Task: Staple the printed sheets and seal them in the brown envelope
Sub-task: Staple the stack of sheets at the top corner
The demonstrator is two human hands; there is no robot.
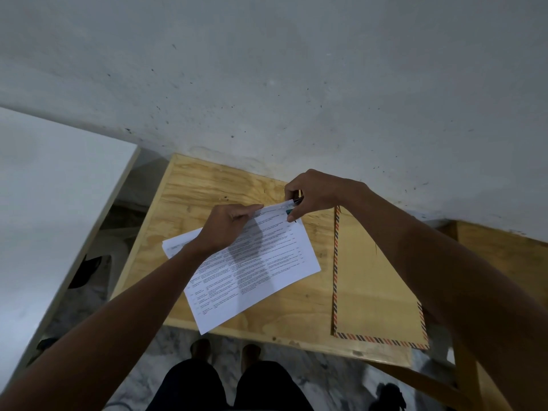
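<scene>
At frame centre on plywood table, printed sheets, left hand pinching their upper edge, right hand gripping stapler on their upper-right corner, brown envelope just right.

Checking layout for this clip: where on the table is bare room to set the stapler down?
Bare table shows far left, between the sheets and the wall, and in the near strip between sheets and envelope. It is crowded at the sheets' far corner, where left hand, right hand and stapler meet.
</scene>
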